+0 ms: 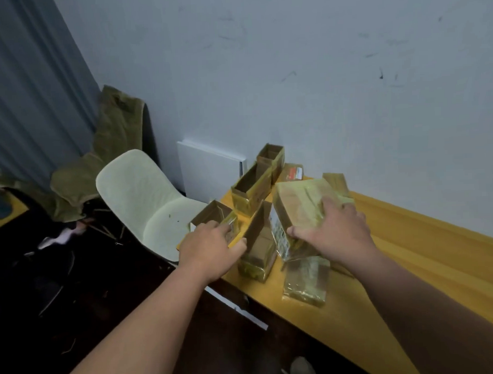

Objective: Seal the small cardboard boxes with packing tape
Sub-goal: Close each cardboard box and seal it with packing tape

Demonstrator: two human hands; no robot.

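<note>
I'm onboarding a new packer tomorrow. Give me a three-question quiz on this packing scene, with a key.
1. True or false: the right hand rests on a closed, tape-wrapped box.
2. What does the left hand touch? A) a tape roll B) an open box at the table's corner C) the chair
3. Fill in: the boxes stand on a ____-coloured table.

Key
1. True: the fingers spread over its top and the thumb presses its near side.
2. B
3. Yellow
</note>
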